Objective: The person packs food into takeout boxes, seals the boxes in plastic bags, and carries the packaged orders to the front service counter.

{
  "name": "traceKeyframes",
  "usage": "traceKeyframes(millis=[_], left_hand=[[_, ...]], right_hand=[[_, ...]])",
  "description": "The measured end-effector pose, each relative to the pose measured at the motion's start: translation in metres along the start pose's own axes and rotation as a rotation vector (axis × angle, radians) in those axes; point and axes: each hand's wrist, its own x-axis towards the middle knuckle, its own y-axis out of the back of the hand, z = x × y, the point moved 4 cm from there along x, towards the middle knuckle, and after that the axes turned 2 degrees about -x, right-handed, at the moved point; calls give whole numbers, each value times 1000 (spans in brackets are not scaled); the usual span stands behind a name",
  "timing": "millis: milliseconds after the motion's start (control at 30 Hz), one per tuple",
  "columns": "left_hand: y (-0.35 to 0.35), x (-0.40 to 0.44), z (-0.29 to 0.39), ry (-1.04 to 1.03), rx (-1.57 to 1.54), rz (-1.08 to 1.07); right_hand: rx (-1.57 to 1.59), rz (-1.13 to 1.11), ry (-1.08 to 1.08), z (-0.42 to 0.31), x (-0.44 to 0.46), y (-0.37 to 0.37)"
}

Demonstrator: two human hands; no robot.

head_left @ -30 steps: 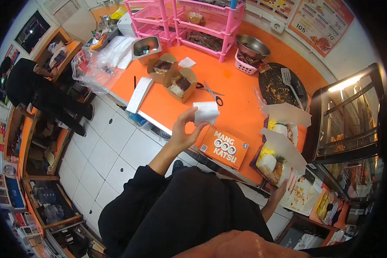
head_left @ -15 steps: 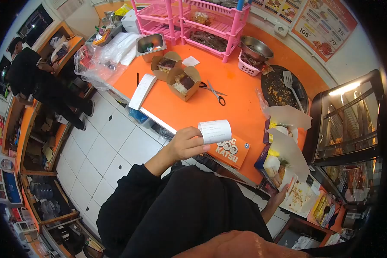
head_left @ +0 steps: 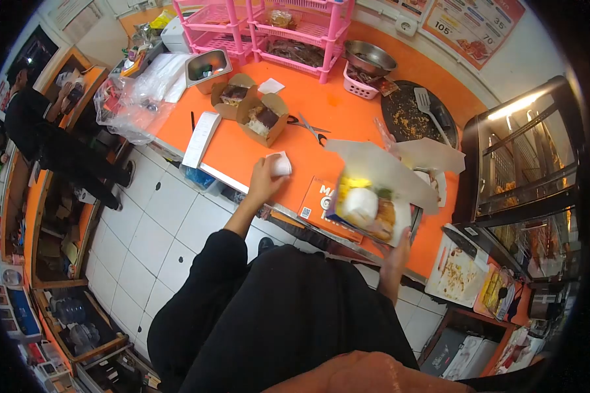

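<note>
My left hand [head_left: 264, 181] holds a curled white paper slip [head_left: 280, 164] over the front edge of the orange counter [head_left: 236, 150]. In my right hand [head_left: 394, 259] is an open food box [head_left: 362, 208] with rice, yellow pieces and fried meat, tilted above the orange printed box [head_left: 316, 202] and partly covering it. A second open food box [head_left: 432, 177] stands behind it. Two brown boxes [head_left: 263, 122] with rice and dark meat sit farther back, with scissors [head_left: 310, 128] beside them. A long receipt [head_left: 202, 139] lies to their left.
Pink racks [head_left: 295, 33] and a metal bowl [head_left: 371, 57] are at the back. A black pan [head_left: 416, 114] with a spatula, a glass display case [head_left: 524, 157] and a stained white board [head_left: 457, 272] are at the right. A person in black [head_left: 46, 131] stands at the far left.
My right hand has lifted the nearer food box and carried it left over the printed box. My left hand has moved left and back with the slip, which is curled up more.
</note>
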Motion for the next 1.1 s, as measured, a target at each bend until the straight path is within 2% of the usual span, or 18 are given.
traceKeyframes(millis=[100, 200, 300, 400, 467, 500, 533, 600, 633, 667, 700, 767, 800, 833, 900, 1000, 1033, 1100], left_hand=[[22, -12, 34, -74, 331, 91], [39, -11, 47, -48, 225, 199], [52, 8, 81, -205, -280, 113], [55, 22, 125, -302, -296, -51], [44, 36, 126, -271, -384, -242], [37, 40, 127, -254, -424, -334], [30, 42, 125, -248, -463, -364], [11, 46, 118, -188, -636, -488], [1, 44, 115, -134, -775, -581], [-8, 42, 112, -28, -844, -564], [-17, 39, 111, 75, -915, -540], [-22, 32, 129, -30, -923, -369], [-25, 29, 136, -27, -914, -281], [-32, 28, 141, -22, -908, -199], [-50, 29, 141, 5, -610, -63], [-56, 40, 149, 54, -551, 33], [-55, 44, 152, 102, -626, -24], [-40, 48, 162, 197, -774, -139]], right_hand=[[-93, -18, -18, 8, -12, -33], [-357, 24, 213, 31, 3, -34], [-663, -10, 327, 23, 4, -33], [-740, -64, 347, 14, 22, -24], [-759, 88, 596, -8, 21, -26], [-774, 262, 853, -44, 3, -39], [-672, 286, 983, -68, 0, -49], [-478, 144, 936, -85, 24, -55], [-403, -22, 761, -82, 47, -49], [-334, -189, 584, -77, 66, -46], [-493, -217, 568, -74, 83, -40], [-311, -356, 458, -66, 82, -53], [22, -456, 333, -69, 59, -68], [79, -375, 305, -68, 46, -83], [181, -195, 242, -64, 27, -103], [343, -336, 88, -56, 38, -114], [372, -250, 44, -60, 46, -114], [205, -230, 157, -72, 45, -119]])
